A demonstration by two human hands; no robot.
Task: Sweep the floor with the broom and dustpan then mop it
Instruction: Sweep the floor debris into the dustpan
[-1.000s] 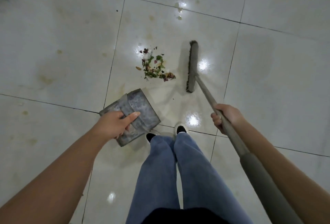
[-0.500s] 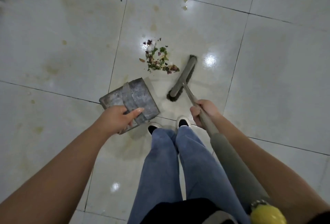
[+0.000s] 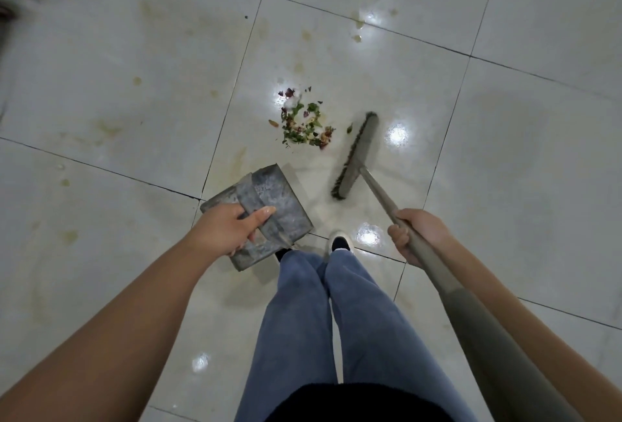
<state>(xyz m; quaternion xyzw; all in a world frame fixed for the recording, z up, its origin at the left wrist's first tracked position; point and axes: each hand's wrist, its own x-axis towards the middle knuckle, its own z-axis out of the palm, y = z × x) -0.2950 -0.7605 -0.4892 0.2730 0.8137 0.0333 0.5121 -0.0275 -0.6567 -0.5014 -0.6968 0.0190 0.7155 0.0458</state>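
1. Glossy pale tiles make up the floor (image 3: 101,84), seen from above by a person looking down at their own two arms, two legs in blue trousers (image 3: 336,320) and two shoes (image 3: 340,241).
2. One broom (image 3: 355,157) is in view. Its brush head sits near the middle of the floor, its long axis running from near right to far right at a slight slant, bristles facing left toward the litter.
3. One long grey broom handle (image 3: 430,266) slopes from the brush head back to the lower right corner of the view.
4. One right hand (image 3: 415,231) is wrapped tightly round that handle, fingers curled about it.
5. One grey metal dustpan (image 3: 266,209) is just left of the brush head, apart from it, tilted, with its open edge pointing away toward the litter.
6. One left hand (image 3: 229,228) grips a strap-like band on the dustpan, thumb laid flat along the top and fingers hooked under.
7. One small pile of litter (image 3: 304,123), green, red and white scraps, lies just beyond the dustpan and just left of the brush's far end, not touching either.
8. Several yellowish stains (image 3: 298,66) mark the tiles around the pile.
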